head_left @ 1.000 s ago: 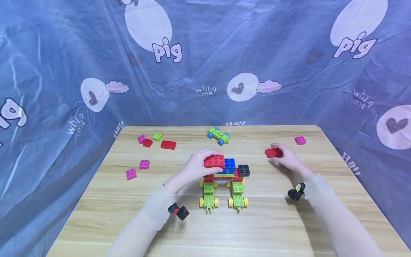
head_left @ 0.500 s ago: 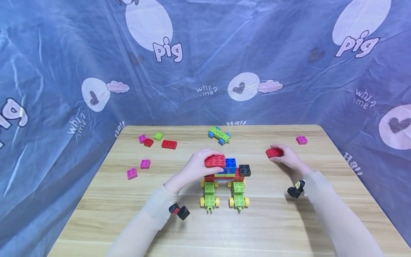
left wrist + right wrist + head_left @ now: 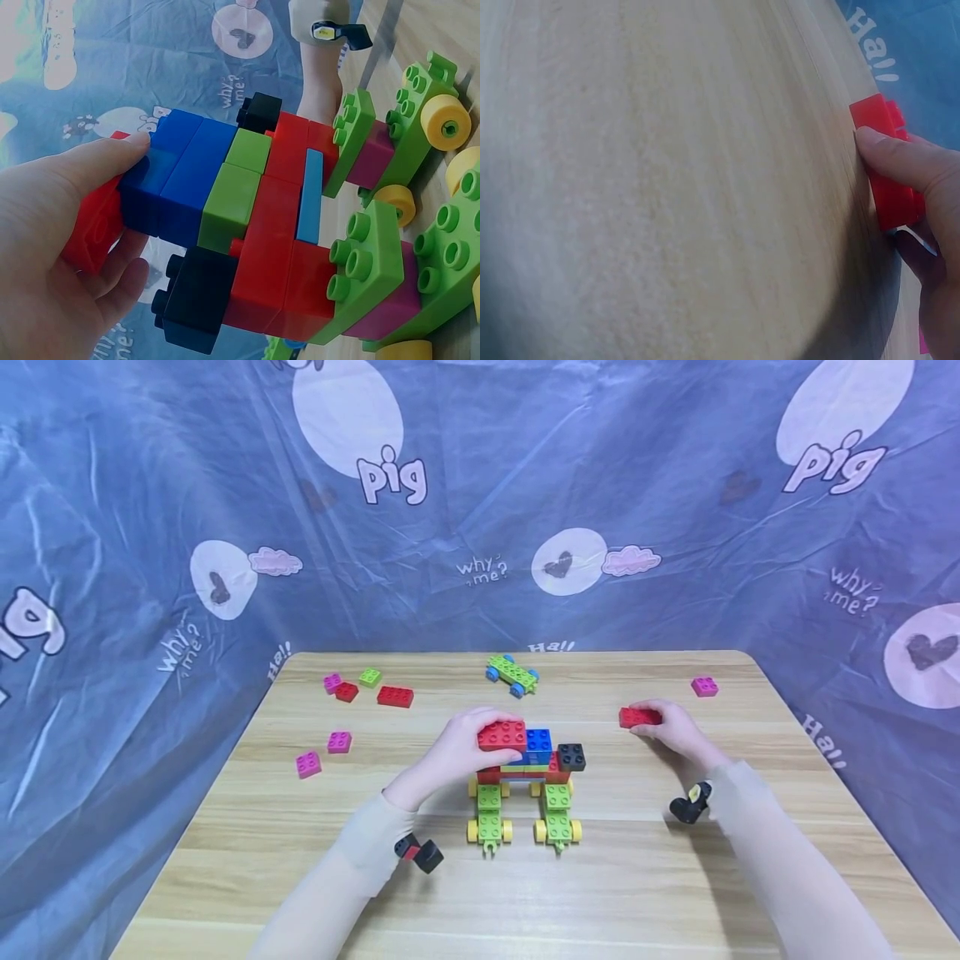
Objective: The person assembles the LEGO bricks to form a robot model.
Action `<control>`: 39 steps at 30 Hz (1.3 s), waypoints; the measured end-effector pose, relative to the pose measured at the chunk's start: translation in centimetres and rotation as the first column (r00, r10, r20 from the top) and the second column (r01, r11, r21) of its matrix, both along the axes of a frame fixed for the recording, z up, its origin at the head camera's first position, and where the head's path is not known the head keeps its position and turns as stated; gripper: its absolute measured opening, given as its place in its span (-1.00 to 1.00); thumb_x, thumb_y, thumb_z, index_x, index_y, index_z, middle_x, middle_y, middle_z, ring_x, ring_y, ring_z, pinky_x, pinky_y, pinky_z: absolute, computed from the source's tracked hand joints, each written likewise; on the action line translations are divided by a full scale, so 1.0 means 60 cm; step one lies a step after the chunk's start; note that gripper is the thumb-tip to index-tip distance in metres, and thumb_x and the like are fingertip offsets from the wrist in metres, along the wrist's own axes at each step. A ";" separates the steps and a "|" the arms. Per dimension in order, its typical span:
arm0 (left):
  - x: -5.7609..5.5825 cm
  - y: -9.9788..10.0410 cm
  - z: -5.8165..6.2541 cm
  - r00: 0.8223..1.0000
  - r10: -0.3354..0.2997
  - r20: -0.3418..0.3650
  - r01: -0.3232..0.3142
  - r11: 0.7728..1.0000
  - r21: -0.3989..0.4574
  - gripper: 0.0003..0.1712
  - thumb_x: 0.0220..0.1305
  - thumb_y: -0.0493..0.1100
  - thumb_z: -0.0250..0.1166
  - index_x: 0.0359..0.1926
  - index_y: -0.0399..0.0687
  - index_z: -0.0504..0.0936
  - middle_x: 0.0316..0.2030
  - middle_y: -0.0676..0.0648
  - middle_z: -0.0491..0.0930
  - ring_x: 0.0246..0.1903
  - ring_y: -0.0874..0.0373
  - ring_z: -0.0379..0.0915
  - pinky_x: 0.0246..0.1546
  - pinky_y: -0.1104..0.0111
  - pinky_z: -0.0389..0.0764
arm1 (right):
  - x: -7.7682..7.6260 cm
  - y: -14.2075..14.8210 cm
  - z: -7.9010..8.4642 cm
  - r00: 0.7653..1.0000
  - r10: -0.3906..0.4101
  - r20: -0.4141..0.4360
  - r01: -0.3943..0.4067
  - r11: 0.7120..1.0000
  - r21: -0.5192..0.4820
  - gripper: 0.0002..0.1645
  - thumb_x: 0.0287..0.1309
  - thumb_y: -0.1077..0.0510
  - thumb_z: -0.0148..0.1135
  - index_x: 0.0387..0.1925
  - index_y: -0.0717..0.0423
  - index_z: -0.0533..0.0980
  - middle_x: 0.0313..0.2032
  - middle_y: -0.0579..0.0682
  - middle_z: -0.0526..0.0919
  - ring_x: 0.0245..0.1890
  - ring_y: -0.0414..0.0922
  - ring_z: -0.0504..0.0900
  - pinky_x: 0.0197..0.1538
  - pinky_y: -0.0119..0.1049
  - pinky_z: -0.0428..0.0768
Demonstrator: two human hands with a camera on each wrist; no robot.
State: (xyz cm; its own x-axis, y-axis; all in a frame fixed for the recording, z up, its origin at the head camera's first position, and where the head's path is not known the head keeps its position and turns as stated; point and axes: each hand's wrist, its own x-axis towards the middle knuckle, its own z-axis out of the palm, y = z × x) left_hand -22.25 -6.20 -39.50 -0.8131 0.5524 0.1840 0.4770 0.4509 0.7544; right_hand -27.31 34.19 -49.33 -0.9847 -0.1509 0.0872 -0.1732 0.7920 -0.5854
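My left hand (image 3: 456, 750) grips a red building brick (image 3: 501, 736) at the top of a brick model, thumb on the near side. Under it in the left wrist view come blue bricks (image 3: 180, 176), lime bricks (image 3: 236, 187) and red bricks (image 3: 262, 247), with a black brick (image 3: 199, 300) jutting out at each end. Lime wheeled bases (image 3: 490, 829) with yellow wheels form the model's legs. Off to the right, my right hand (image 3: 675, 728) pinches another red brick (image 3: 889, 180) between thumb and fingers, close over the table; its studs face away from the thumb side.
A lime car base (image 3: 512, 674) with blue wheels stands at the back. Pink bricks (image 3: 339, 742), a long red brick (image 3: 395, 697), a smaller red brick (image 3: 346, 692) and a lime brick (image 3: 370, 677) lie left. One pink brick (image 3: 704, 687) is back right. A blue curtain (image 3: 480, 510) surrounds the table.
My right hand's fingers have drawn in on the red brick, which has turned slightly. My left hand keeps its grip on the model's top brick; the view has shifted a little.
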 end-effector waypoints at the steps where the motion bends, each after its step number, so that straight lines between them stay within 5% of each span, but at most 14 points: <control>1: 0.000 0.000 0.000 1.000 0.000 0.001 0.000 1.000 0.000 -0.45 0.10 0.00 0.45 0.14 0.04 0.58 0.08 -0.03 0.57 -0.06 0.12 0.49 -0.12 0.30 0.55 | 0.000 0.000 -0.001 1.000 0.000 -0.003 0.000 1.000 -0.001 -0.43 0.06 0.23 0.38 0.11 0.38 0.47 0.03 0.44 0.52 -0.02 0.27 0.50 0.04 0.06 0.42; 8: 0.000 0.000 0.000 1.000 0.004 0.006 -0.004 1.000 0.001 -0.44 0.10 0.01 0.45 0.14 0.04 0.59 0.07 -0.02 0.58 -0.08 0.14 0.49 -0.13 0.32 0.54 | 0.002 -0.001 -0.002 1.000 -0.003 -0.019 0.003 0.999 -0.042 -0.44 0.09 0.21 0.37 0.09 0.42 0.46 -0.02 0.43 0.55 -0.04 0.27 0.52 0.05 0.08 0.43; 15: -0.001 0.000 0.001 1.000 -0.003 0.014 0.003 1.000 0.004 -0.44 0.11 0.01 0.43 0.15 0.03 0.58 0.07 -0.03 0.57 -0.07 0.13 0.49 -0.12 0.31 0.55 | 0.008 -0.013 0.005 0.999 -0.028 0.020 0.030 0.993 -0.114 -0.41 0.14 0.18 0.34 0.16 0.38 0.43 -0.05 0.35 0.60 -0.11 0.11 0.56 -0.05 -0.24 0.47; 21: 0.000 -0.001 0.002 1.000 -0.001 0.026 0.001 1.000 0.003 -0.42 0.12 0.01 0.43 0.17 -0.02 0.56 0.08 -0.03 0.57 -0.07 0.12 0.49 -0.12 0.31 0.55 | 0.014 -0.037 0.017 0.999 -0.034 0.016 0.036 0.987 -0.158 -0.37 0.13 0.14 0.35 0.18 0.37 0.41 -0.01 0.37 0.57 -0.05 0.20 0.56 0.04 -0.08 0.48; 25: 0.001 -0.001 0.001 1.000 -0.001 0.024 0.001 1.000 0.010 -0.42 0.12 0.01 0.43 0.16 -0.03 0.56 0.07 -0.03 0.57 -0.08 0.12 0.49 -0.13 0.31 0.55 | 0.019 -0.060 0.033 0.999 -0.048 0.005 0.048 0.985 -0.168 -0.35 0.13 0.10 0.35 0.19 0.33 0.41 0.01 0.37 0.56 -0.03 0.23 0.55 0.03 -0.03 0.51; 39: -0.001 0.000 -0.001 1.000 0.001 0.007 -0.001 1.000 0.015 -0.44 0.11 0.02 0.44 0.14 0.02 0.58 0.05 -0.03 0.59 -0.09 0.13 0.50 -0.13 0.31 0.55 | 0.036 -0.156 0.124 0.986 -0.006 -0.167 -0.025 0.983 -0.182 -0.45 0.01 0.14 0.42 0.06 0.28 0.54 -0.07 0.22 0.61 -0.23 -0.05 0.48 -0.24 -0.33 0.44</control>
State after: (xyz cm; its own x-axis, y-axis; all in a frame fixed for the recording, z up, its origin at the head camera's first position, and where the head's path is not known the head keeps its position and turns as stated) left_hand -22.30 -6.20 -39.58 -0.8150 0.5486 0.1867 0.4712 0.4397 0.7646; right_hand -25.14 24.84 -41.89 -0.9526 -0.1269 0.2765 -0.2875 0.6721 -0.6824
